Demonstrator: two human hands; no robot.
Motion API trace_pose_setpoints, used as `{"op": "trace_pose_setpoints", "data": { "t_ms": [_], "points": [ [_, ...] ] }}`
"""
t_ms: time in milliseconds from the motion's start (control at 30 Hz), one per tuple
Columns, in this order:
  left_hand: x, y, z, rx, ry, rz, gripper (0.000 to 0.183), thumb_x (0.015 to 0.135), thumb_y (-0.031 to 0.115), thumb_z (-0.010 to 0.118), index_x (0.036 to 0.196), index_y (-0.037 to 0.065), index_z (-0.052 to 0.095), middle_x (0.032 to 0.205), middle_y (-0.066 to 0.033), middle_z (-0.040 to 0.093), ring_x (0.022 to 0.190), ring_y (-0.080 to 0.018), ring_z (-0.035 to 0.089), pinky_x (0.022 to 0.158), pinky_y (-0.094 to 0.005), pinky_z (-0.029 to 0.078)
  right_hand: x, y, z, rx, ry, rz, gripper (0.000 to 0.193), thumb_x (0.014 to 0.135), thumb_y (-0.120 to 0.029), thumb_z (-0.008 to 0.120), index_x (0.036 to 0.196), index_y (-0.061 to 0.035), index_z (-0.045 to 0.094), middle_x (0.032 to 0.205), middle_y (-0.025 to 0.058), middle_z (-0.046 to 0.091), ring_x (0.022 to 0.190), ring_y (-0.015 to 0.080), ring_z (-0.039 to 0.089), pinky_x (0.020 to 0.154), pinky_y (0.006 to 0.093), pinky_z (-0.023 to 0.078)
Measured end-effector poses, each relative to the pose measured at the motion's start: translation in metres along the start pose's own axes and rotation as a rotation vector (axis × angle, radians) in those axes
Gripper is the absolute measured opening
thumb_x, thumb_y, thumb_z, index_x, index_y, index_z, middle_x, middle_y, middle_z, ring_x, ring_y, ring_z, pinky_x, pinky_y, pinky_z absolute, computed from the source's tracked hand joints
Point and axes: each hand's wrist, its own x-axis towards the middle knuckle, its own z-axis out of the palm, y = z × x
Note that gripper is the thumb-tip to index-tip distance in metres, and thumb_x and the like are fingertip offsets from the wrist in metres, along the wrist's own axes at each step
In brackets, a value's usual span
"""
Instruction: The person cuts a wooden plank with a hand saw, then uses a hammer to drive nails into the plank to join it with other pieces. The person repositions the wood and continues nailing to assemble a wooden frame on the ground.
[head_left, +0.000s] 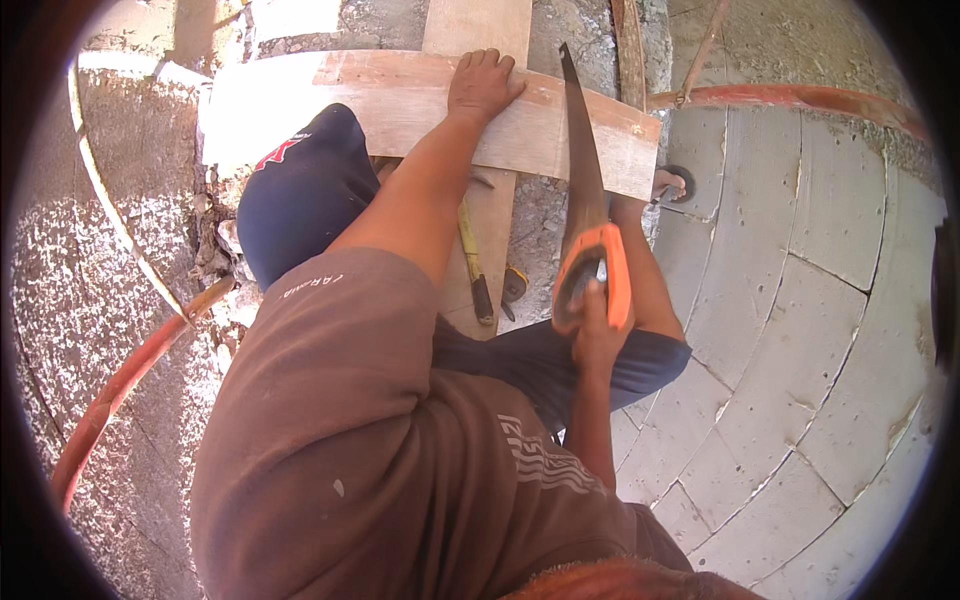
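Firmly brace the board point(400, 100) with the left hand point(485, 87) — palm down, thumb spread. The right hand point(597, 335) wraps the orange-handled saw point(583, 160) — stroke straight, wrist aligned.

Large, pale grey rectangular blocks point(770, 250) with thin, staggered dark joints fill the right side, beneath a rust-red pole point(810, 96). On the left, rough brown-grey ground point(80, 270) is heavily speckled white, with a bright sunlit patch point(295, 18) above.
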Motion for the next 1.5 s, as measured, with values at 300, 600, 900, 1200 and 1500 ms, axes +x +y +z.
{"op": "trace_pose_setpoints", "data": {
  "t_ms": [300, 600, 900, 1200, 1500],
  "points": [
    [-0.005, 0.001, -0.003, -0.006, 0.025, 0.009, 0.039, 0.088, 0.047, 0.065, 0.104, 0.013, 0.07, 0.106, -0.0068, 0.065, 0.11, -0.024, 0.057, 0.101, -0.04, 0.041, 0.139, -0.019, 0.063, 0.027, -0.087, -0.132, 0.02, 0.094, -0.016, 0.064, 0.104, 0.0006, 0.062, 0.066, 0.0008, 0.056, 0.054, 0.0072, 0.05, 0.046, 0.0252, 0.037],
    [-0.006, -0.007, -0.003, -0.064, 0.036, 0.026, 0.034, 0.089, 0.042, 0.065, 0.098, 0.01, 0.066, 0.105, -0.0093, 0.061, 0.111, -0.0288, 0.056, 0.101, -0.0422, 0.041, -0.049, 0.009, -0.026, -0.081, 0.002, -0.068, 0.026, 0.094, -0.014, 0.06, 0.113, 0.0042, 0.06, 0.071, 0.0041, 0.06, 0.06, 0.0099, 0.058, 0.056, 0.0248, 0.047],
    [-0.003, -0.004, -0.011, -0.051, 0.039, 0.034, 0.034, 0.089, 0.042, 0.065, 0.1, 0.01, 0.066, 0.102, -0.0093, 0.062, 0.108, -0.0291, 0.057, 0.099, -0.0419, 0.043, 0.153, -0.029, 0.063, 0.043, -0.136, -0.028, 0.024, 0.094, -0.015, 0.063, 0.112, 0.0016, 0.063, 0.07, 0.0003, 0.058, 0.058, 0.0081, 0.052, 0.052, 0.0265, 0.042],
    [-0.004, -0.007, 0.001, -0.041, 0.06, 0.073, 0.035, 0.089, 0.044, 0.064, 0.098, 0.01, 0.066, 0.103, -0.01, 0.062, 0.107, -0.0294, 0.057, 0.097, -0.0421, 0.043, -0.054, 0.002, -0.04, -0.047, 0.037, -0.064, 0.019, 0.094, -0.016, 0.064, 0.101, 0.0015, 0.06, 0.067, 0.0055, 0.062, 0.058, 0.0113, 0.057, 0.052, 0.0251, 0.044],
    [-0.004, -0.002, -0.004, -0.051, 0.053, 0.028, 0.036, 0.089, 0.044, 0.063, 0.099, 0.01, 0.066, 0.103, -0.0101, 0.062, 0.107, -0.0297, 0.058, 0.097, -0.0436, 0.043, 0.1, -0.015, 0.027, 0.062, -0.175, -0.074, 0.022, 0.093, -0.016, 0.065, 0.105, 0.002, 0.063, 0.067, 0.0004, 0.058, 0.057, 0.0075, 0.053, 0.052, 0.0245, 0.042]
  ]
}}
